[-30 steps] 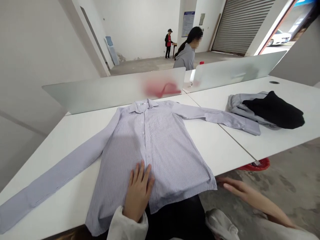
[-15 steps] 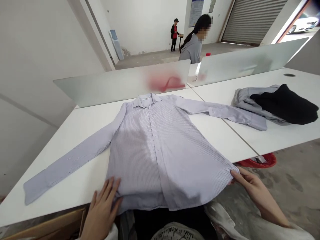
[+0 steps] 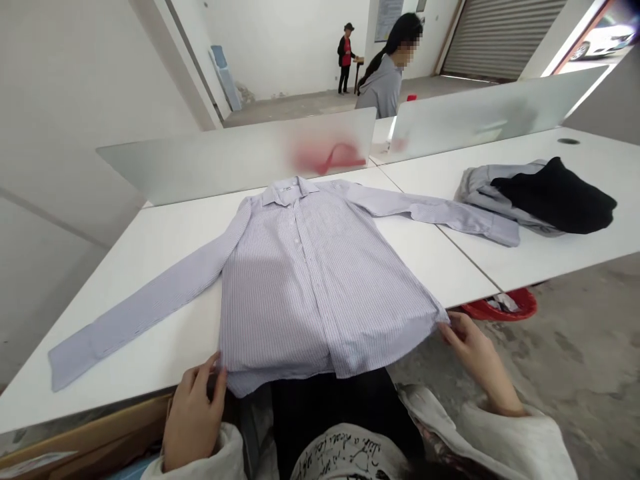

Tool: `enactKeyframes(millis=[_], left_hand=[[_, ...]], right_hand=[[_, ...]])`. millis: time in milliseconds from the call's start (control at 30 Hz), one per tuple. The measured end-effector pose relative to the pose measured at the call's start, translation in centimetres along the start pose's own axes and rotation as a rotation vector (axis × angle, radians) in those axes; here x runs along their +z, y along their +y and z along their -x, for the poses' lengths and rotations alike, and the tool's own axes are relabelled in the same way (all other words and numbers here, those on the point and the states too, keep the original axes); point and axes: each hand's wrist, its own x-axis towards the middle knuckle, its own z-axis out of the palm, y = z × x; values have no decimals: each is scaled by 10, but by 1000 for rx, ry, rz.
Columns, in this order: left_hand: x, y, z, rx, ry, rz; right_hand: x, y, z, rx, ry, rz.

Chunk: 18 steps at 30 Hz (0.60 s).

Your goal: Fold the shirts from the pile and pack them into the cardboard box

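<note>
A pale blue pinstriped shirt [image 3: 310,280] lay front up on a white surface [image 3: 140,333], directly ahead at 12 o'clock, with its collar toward the far edge and its buttons closed down the middle. One sleeve stretched out toward 9 o'clock, and the other ran toward 3 o'clock, its cuff crossing the seam onto a second white surface [image 3: 560,260]. The left hand [image 3: 194,420] was at 7 o'clock by the near edge of the surface, its fingers [image 3: 215,367] closed on the lower edge of the shirt. The right hand [image 3: 475,353] was at 4 o'clock, its fingers [image 3: 447,325] pinching the opposite corner of the hem just off the surface. At 2 o'clock, a black garment [image 3: 553,197] lay on top of a grey garment [image 3: 480,187], close beside the cuff. A red basin [image 3: 500,305] sat on the concrete floor [image 3: 575,347] below the surface, just past the right hand. A frosted divider [image 3: 235,160] stood along the far edge, and another [image 3: 485,113] ran beyond the second surface. Behind them, a co-worker [image 3: 383,83] in a grey top stood at 1 o'clock, and farther back a person in a red vest [image 3: 345,67] stood by a small table.
</note>
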Motion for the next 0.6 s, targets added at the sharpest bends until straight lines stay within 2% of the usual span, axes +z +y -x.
enactKeyframes(millis=[100,200,300,333,367,400,467,600], left_hand=[[-15,13,-7,19,-1,11],[-55,39,-29,189,21,66],[-99,76,-70,268,154,94],[-107,88,-88,299,176,134],[-110,100,-110,334,149,188],[-108,110,-133,363,75,231],[-88,123,-187,384,-65,237],[-20,128,-293,313,-262,-34]], right_hand=[[-1,-10,0,-129,187,131],[9,-43,2,-380,260,145],[32,-90,7,-580,238,111],[43,-105,9,-636,197,84],[56,-119,11,-698,142,57],[69,-132,13,-760,87,38],[97,-149,16,-863,-1,58],[141,-155,19,-892,-75,292]])
